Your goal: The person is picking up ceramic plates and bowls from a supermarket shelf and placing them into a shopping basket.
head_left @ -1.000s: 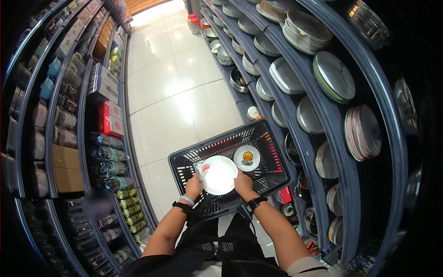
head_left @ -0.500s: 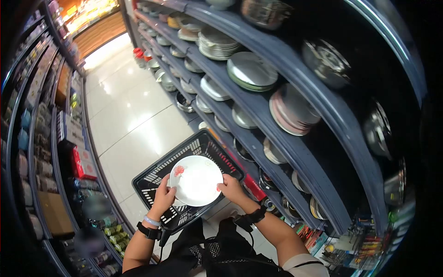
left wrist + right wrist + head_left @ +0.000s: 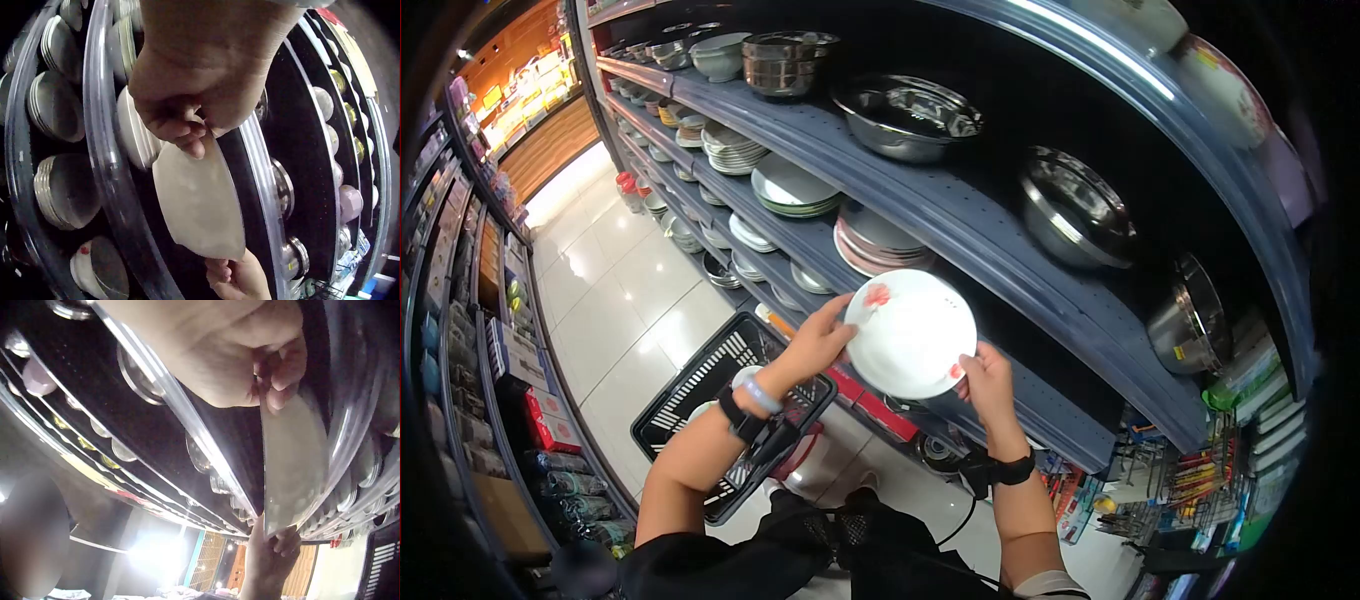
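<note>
A white plate with red flowers on its rim is held up in front of the shelves. My left hand pinches its left edge, thumb on the upper face. At the lower right edge my right hand grips it between thumb and fingers. In the left wrist view the plate's pale underside shows, with the left fingers curled at one edge and the right hand at the other. Just beyond the plate, a stack of pink-rimmed plates sits on a shelf.
A black shopping basket is below my left forearm, with white dishes partly visible inside. Shelves carry steel basins and stacked plates. Wire racks stand at the lower right. Another shelf lies left across the tiled aisle.
Both hands have lifted the plate from over the basket, up and right toward the shelves. The view has turned right, and the basket now appears further left, with dishes visible in it.
</note>
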### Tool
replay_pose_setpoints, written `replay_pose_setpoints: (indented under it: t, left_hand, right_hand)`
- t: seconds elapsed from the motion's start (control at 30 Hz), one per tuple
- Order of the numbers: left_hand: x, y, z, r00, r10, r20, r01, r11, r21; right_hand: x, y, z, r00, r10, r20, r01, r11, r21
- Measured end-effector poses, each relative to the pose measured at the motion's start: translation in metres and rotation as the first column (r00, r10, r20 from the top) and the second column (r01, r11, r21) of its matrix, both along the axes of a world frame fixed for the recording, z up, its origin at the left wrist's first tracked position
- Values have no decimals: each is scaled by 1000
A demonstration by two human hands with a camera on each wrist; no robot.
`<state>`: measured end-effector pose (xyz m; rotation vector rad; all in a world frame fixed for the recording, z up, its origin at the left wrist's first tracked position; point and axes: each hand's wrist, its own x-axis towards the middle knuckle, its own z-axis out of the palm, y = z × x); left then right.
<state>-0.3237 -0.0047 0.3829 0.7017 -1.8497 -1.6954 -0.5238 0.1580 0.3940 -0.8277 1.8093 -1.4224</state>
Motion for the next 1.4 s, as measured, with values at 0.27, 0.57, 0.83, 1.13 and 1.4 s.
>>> replay_pose_setpoints:
  t: [0.27,0.57,0.83,1.13,1.4]
  left_hand:
    - [-121,-29,-9,979,-163,121,157,986,53]
    - [-149,-28,-6,973,-132,192,126,991,41]
    - [-155,-34,-17,969,-116,220,117,993,9]
    - [-157,-34,-23,963,-129,236,126,992,27]
    - [-159,-37,-32,968,-151,200,150,988,21]
  right_hand:
    - [-93,-4,-13,973,-206,-104,213,976,52]
    - [-126,-14,-43,960,-257,-106,264,963,58]
    - [-137,-19,-64,964,-250,-87,254,966,43]
    - [-141,-19,-78,963,-252,-100,259,963,71]
    - [-132,-15,-64,957,-266,-113,279,953,115]
